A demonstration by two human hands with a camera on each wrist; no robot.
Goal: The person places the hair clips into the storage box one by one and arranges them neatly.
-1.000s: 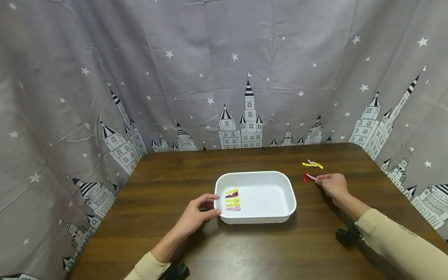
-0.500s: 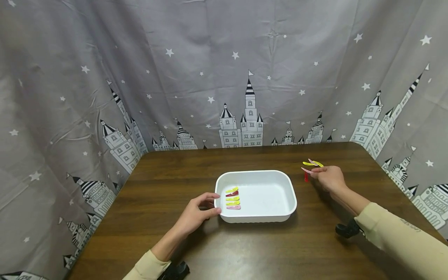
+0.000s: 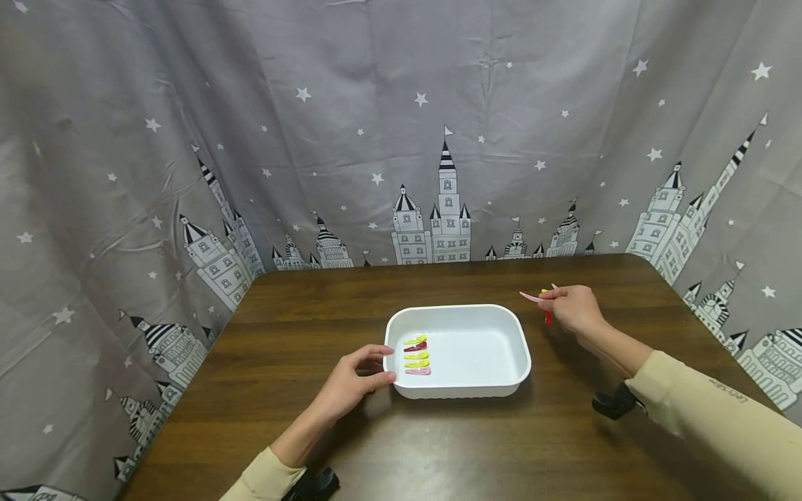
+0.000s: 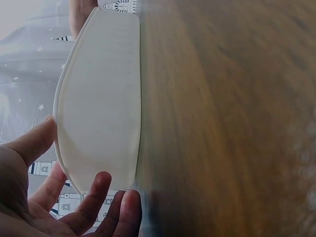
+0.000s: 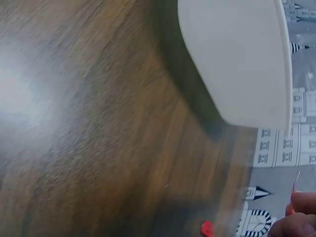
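A white plastic tray stands on the table. My left hand holds its left end, thumb and fingertips at the rim, other fingers against the outer wall in the left wrist view. Inside, along the left side, lie several snap hair clips in a column: a pink clip nearest, then yellow ones, a dark red clip and another yellow. My right hand pinches a pink hair clip between thumb and fingers, above the table right of the tray. Beneath it lies a red hair clip.
Behind the right hand, a yellow clip and another pink clip's tip show, mostly hidden by the fingers. The wooden table reaches back to a grey curtain printed with castles and stars.
My right hand has lifted the pink hair clip and moved it left and away from me, past the red clip. The left hand has stayed at the tray.
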